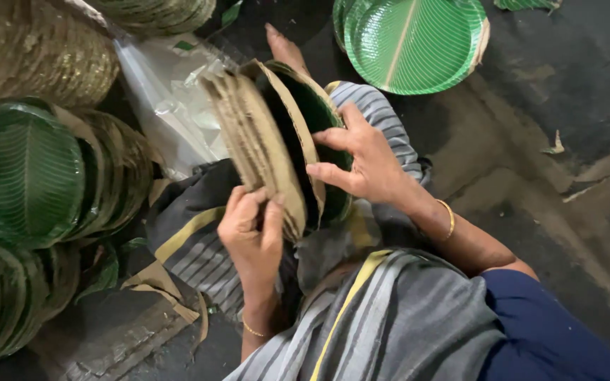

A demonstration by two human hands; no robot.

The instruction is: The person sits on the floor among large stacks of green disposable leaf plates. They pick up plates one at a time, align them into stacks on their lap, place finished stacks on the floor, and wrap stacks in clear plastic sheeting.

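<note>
While the left hand [252,233] closes its grip around the lower edge of a bundle of plates [262,152], the right hand [361,162] has its fingers spread apart and pressed flat into the green face of the front plate [319,116], not clamped on it. The bundle stands on its edge over the person's lap, tilted a little away, above the striped grey cloth [383,317] with a yellow band. Its plates are round and pressed, with brown cardboard-like backs and a dark green inner side; the backs look rough and dusty, and their rims are a bit frayed. A thin gold bangle [449,219] sits on the right wrist.

Just behind the bundle lies a clear plastic sheet [171,106] on the floor [566,92]. At the left edge of the view several stacks of green leaf-patterned plates [26,176] lean close together, near the left hand, so that side is crowded. At the top edge one light green plate [414,39] with fine ribs lies face up, well apart from the hands. To the right the dark floor is open, with only small scraps [553,147]. Brown trimmings [164,286] lie near the left knee.
</note>
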